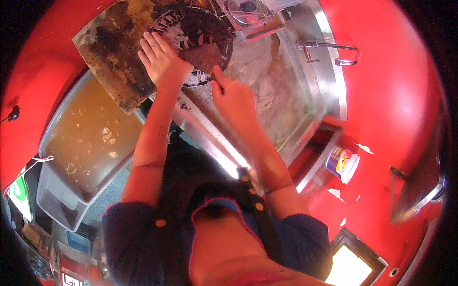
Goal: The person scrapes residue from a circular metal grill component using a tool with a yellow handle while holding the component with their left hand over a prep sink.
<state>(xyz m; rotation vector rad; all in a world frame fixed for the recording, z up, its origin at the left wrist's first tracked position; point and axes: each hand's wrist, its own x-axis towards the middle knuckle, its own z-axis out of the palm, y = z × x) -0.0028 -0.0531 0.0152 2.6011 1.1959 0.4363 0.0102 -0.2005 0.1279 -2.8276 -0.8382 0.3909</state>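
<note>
A round, slotted metal plate (pixel 193 30) with dark, burnt-looking residue rests at the near left corner of the metal sink, partly over a stained board (pixel 114 60). My left hand (pixel 157 59) lies flat with its fingers spread on the left edge of the plate. In my right hand (pixel 232 94) is a flat-bladed scraper (pixel 202 57), its handle gripped in my fist and its broad blade over the blackened face of the plate. Most of the handle is hidden by my fingers.
A grey plastic tub (pixel 86 143) of murky brown water with floating scraps stands at left. The sink basin (pixel 264 89) has a chrome tap (pixel 325 45) on its right. Clear plastic containers (pixel 247 14) sit at its far end. A printed plastic cup (pixel 342 164) is near the red wall.
</note>
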